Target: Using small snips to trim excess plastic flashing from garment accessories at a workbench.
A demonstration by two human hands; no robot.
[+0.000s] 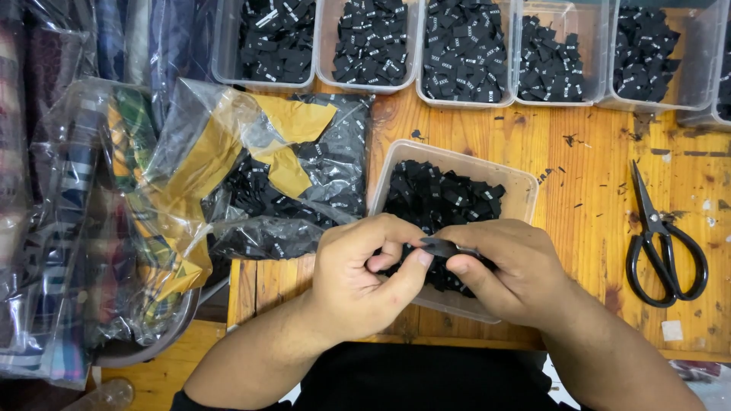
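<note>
You are pinching a small black fabric label (pixel 440 246) between your left hand (pixel 358 278) and right hand (pixel 499 270) over the clear plastic tub (pixel 525 190) of labels, which is sitting heaped, so plenty seem left to handle.

One view only, from a head-worn camera looking almost straight down on a wooden table (pixel 586 190). It sits close: the left hand (pixel 358 278) and right hand (pixel 506 270) fill the lower centre, forearms entering from the bottom edge. The frame reaches a row of clear tubs (pixel 464 53) along the top edge, plastic-bagged fabric (pixel 91 228) at the left, and black scissors (pixel 662 243) at the right. No second view overlaps it
</note>
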